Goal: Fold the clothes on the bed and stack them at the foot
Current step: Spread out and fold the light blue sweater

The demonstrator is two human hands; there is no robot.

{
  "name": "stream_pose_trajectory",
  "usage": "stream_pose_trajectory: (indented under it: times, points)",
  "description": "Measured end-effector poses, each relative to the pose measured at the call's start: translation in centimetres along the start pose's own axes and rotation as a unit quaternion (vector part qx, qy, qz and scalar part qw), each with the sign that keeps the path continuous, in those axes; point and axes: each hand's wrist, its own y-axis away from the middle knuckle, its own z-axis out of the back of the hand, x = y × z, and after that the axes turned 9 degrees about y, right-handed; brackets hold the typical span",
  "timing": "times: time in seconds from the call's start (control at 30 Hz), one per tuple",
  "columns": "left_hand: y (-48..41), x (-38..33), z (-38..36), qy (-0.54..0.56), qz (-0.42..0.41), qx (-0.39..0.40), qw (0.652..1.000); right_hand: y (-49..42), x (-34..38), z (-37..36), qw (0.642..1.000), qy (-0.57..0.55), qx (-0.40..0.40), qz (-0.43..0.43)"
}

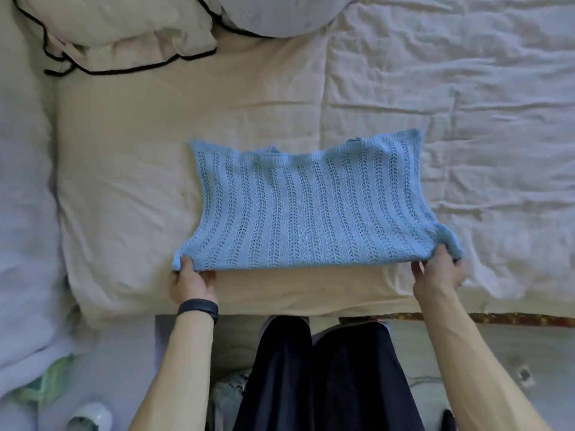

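As left hand (pixel 191 283), right hand (pixel 438 275) pinch, sweater (pixel 311 209) spread

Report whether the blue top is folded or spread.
Folded: the blue knit top forms a rectangle, a second layer peeking past the far edge; left hand and right hand pinch near corners.

Before you, the bed (pixel 130 188) wears a beige sheet, creased in places. At the centre of the frame a light blue knit garment (pixel 311 209) lies spread across it. In the upper left sits a cream pillow (pixel 118 32) edged with black piping, and beside it, at the top edge, what may be a pale round cushion (pixel 273 14). A rumpled off-white quilt (pixel 466 119) covers the right side.
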Motion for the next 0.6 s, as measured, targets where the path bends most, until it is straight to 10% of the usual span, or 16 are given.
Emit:
stream_pose_trajectory:
  times: [0.2,0.33,0.5,0.6]
  points:
    - [-1.0,3.4,1.1,-0.233,-0.070,-0.064,0.968,-1.6,-4.0,1.1,0.981,0.174,-0.072,-0.046]
    - [1.3,5.6,-1.5,-0.514,-0.481,0.082,0.706,1.7,-5.7,-0.6,0.822,0.472,-0.094,0.303]
    - [2.4,11.8,-8.0,-0.708,-0.473,0.323,0.414,5.7,-8.9,-9.0,0.565,0.573,0.164,0.571]
    - [-2.8,11.2,-10.7,-0.738,-0.488,0.314,0.344,1.0,-7.4,-13.2,0.461,0.631,0.168,0.601]
